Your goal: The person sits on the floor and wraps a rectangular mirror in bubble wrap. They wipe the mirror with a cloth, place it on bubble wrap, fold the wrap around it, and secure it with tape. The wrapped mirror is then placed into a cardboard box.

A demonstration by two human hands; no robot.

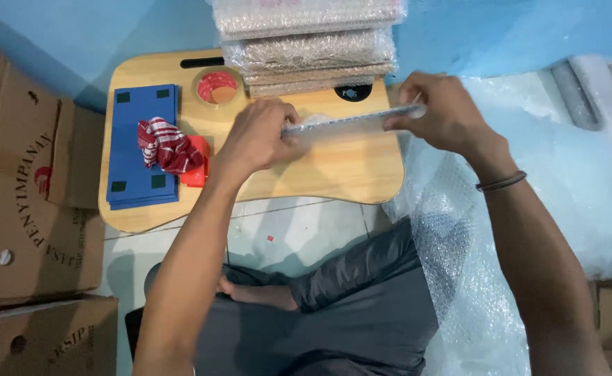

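Both hands, left hand [261,136] and right hand [440,111], pinch closed on the ends of a thin bubble-wrapped panel [351,120] held edge-up above the wooden counter [334,170]; a loosened grip could drop it

Bare forearms, no sleeves; dark band [501,182] on right wrist; grey trousers [362,306]; bare foot [257,292].

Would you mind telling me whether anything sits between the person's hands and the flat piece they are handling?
Nothing visible does. The left hand and right hand already grip the ends of the flat piece, holding it above the wooden lap table. The tape roll and cloth lie off to the left.
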